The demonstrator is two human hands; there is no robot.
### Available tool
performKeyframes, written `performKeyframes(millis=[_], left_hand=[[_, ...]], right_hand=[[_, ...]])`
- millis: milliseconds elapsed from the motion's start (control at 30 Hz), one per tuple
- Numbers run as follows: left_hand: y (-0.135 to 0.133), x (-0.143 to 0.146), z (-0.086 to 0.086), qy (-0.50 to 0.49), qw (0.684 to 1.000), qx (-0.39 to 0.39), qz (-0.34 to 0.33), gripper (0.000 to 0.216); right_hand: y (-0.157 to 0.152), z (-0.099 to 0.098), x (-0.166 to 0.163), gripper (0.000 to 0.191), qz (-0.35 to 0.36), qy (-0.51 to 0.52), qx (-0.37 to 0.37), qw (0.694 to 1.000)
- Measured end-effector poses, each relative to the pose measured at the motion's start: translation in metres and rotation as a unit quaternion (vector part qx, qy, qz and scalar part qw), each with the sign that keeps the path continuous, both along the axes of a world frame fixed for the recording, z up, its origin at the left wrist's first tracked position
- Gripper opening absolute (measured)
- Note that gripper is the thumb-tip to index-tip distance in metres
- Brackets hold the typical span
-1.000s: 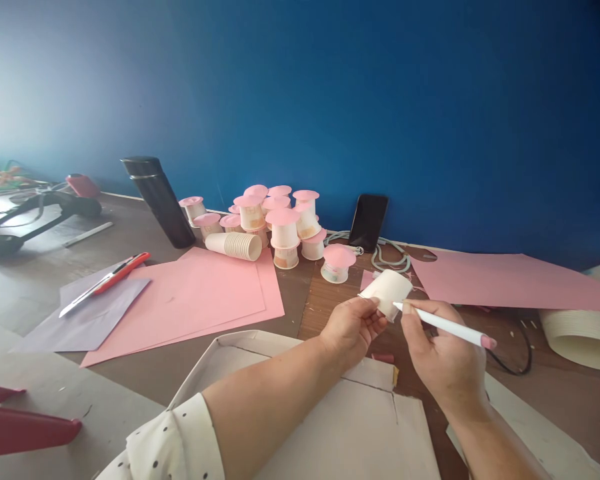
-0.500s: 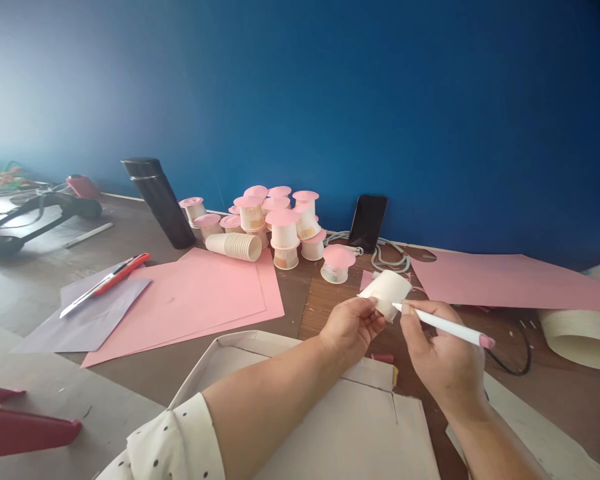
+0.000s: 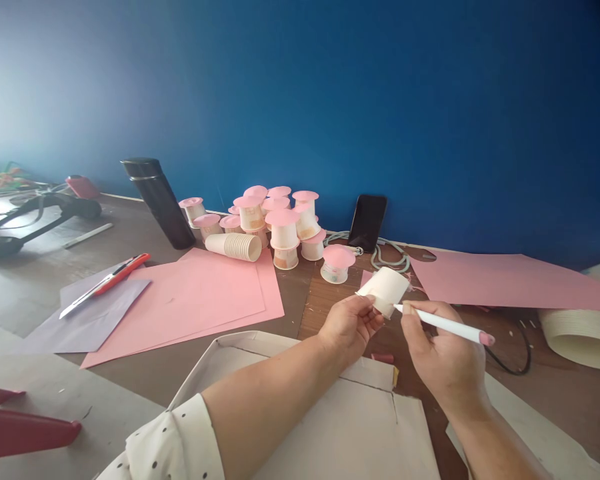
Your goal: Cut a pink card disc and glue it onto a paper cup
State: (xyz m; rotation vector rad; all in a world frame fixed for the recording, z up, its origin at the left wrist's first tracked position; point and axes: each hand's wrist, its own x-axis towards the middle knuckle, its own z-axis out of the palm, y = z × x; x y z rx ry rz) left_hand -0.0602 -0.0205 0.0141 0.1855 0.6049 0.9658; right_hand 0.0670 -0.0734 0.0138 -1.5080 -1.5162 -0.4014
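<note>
My left hand is closed on a white paper cup, which it holds tilted above the table by the rim side. A white marker pen with a pink end is gripped in my right hand. Its tip points left and meets or nearly meets the cup's side; I cannot tell which. Just behind the held cup stands an upturned cup with a pink paper disc on top. Several more such cups are grouped and stacked further back, beside a lying stack of paper cups.
Pink paper sheets lie left, with a red utility knife on purple paper. A black flask and a phone stand near the blue wall. Pink card rests above a tape roll at right. Cardboard lies in front.
The cup in my left hand has shifted very slightly left and down. My right hand keeps the pen at nearly the same spot by the cup's side.
</note>
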Motion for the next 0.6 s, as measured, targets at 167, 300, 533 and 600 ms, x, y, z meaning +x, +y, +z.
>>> performKeyframes(millis=[167, 300, 533, 600], left_hand=[[0.0, -0.002, 0.003, -0.008, 1.0, 0.017, 0.002, 0.007], [0.001, -0.003, 0.004, -0.016, 1.0, 0.013, 0.022, 0.006], [0.004, -0.007, 0.004, -0.039, 0.999, -0.006, -0.006, 0.006], [0.003, -0.007, 0.003, -0.048, 0.998, 0.001, -0.033, 0.006]], right_hand=[[0.002, -0.003, 0.002, 0.019, 0.013, 0.02, -0.001, 1.0], [-0.003, 0.001, -0.001, 0.019, 0.041, 0.099, -0.003, 0.994], [-0.001, 0.008, 0.002, 0.042, 0.01, 0.399, -0.038, 0.916], [0.007, 0.003, 0.004, 0.049, 0.068, 0.525, -0.058, 0.847]])
